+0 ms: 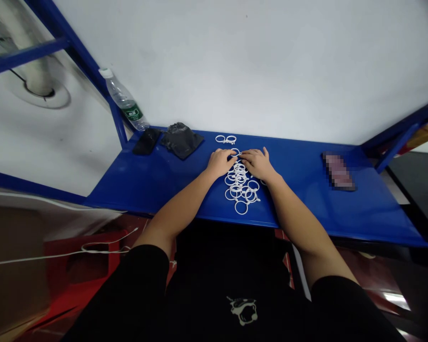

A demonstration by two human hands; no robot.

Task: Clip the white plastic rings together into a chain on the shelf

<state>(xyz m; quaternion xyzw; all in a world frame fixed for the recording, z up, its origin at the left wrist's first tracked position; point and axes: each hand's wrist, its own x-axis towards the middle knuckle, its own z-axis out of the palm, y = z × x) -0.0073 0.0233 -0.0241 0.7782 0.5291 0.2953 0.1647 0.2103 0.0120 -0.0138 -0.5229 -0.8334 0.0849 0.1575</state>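
Note:
Both of my hands meet over the blue table, behind a loose pile of white curtain rings, each with a small nub on its edge. A single white curtain ring is between my fingertips. My left hand has its bent fingers on the ring's left side, with the thumb below. My right hand grips the right side with curled fingers, one finger sticking up. The exact pinch is partly hidden. Behind my hands, a small linked group of white rings lies apart from the pile.
A clear plastic bottle stands at the back left of the blue table, near a black phone and a dark pouch. A blurred pinkish object lies at right. Blue frame posts flank the table, with a white wall behind.

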